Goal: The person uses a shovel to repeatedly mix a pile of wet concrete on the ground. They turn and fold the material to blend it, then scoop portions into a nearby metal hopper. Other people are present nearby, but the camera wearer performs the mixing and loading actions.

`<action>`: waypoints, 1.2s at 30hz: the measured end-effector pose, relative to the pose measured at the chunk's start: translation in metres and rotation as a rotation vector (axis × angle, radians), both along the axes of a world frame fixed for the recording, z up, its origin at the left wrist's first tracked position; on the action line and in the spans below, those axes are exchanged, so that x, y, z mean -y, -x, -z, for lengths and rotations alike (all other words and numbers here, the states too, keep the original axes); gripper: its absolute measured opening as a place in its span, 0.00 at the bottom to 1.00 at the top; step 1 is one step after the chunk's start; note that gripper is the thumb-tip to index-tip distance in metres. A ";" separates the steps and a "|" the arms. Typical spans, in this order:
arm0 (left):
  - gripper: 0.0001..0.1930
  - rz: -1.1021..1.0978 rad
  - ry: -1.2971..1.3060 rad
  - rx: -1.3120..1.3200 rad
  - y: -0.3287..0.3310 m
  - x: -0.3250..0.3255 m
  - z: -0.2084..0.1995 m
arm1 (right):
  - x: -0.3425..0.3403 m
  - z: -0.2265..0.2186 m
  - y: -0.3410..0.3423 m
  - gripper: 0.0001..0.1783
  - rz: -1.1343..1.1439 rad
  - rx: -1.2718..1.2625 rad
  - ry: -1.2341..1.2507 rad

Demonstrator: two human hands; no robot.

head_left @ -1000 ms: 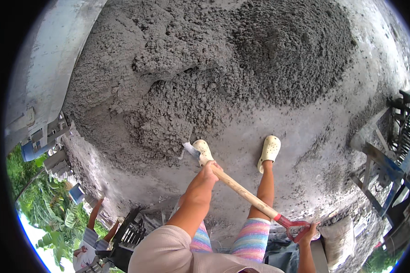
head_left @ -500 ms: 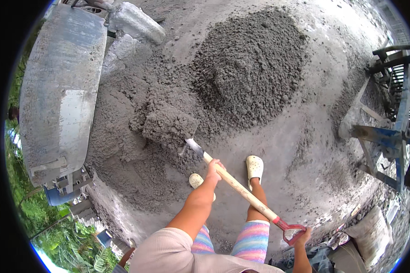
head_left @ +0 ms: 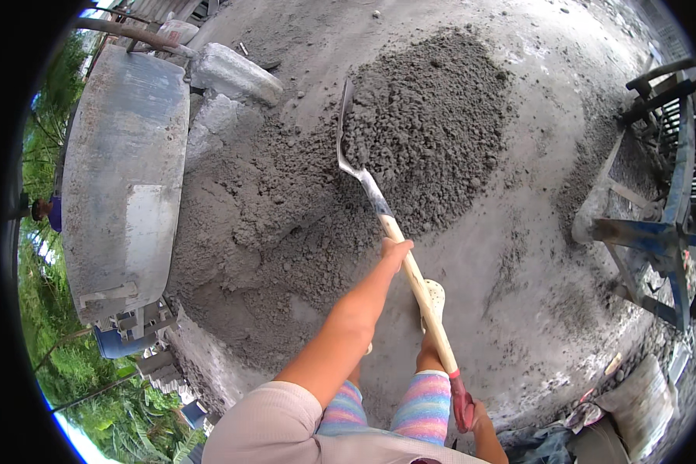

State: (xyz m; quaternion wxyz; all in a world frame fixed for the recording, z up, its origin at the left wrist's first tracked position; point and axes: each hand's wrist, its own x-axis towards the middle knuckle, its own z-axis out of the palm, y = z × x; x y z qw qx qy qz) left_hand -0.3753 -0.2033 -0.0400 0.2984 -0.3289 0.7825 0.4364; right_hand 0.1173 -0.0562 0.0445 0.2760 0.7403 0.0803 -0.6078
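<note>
A shovel (head_left: 416,282) with a pale wooden shaft and a red D-shaped handle runs from my lap up to the far mound. My left hand (head_left: 397,251) is wrapped round the shaft just below the metal socket. Down at the red handle, my right hand (head_left: 478,421) grips the end. The blade is turned on its edge against the left side of a heap of dark, crumbly, damp-looking mix (head_left: 441,116). To the left spreads a second, lower heap of greyer mix (head_left: 240,216), touching the first.
At the left stands a large worn metal sheet or bin (head_left: 124,185), with a cement-caked block (head_left: 236,73) behind it. A blue metal frame (head_left: 673,232) is on the right. A sack (head_left: 638,406) lies at lower right. Someone in purple (head_left: 54,213) shows at the left edge.
The shovel has swung from the left heap up to the far dark heap. Its blade, loaded with mix before, is now tipped on edge. Both hands have kept their grip.
</note>
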 end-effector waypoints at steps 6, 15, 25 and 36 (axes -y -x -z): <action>0.26 -0.030 0.178 -0.132 -0.005 0.008 -0.092 | -0.038 -0.002 0.012 0.16 -0.358 -0.092 0.220; 0.07 -0.838 -0.662 0.013 -0.134 0.053 -0.097 | -0.112 -0.135 0.058 0.21 -0.011 -0.286 -0.300; 0.07 -1.049 -0.810 0.642 -0.385 -0.035 -0.058 | -0.127 -0.345 0.008 0.24 -0.429 -0.421 -0.751; 0.07 -1.007 -1.001 0.739 -0.517 -0.113 -0.090 | -0.197 -0.385 -0.153 0.21 -0.680 -0.279 -1.289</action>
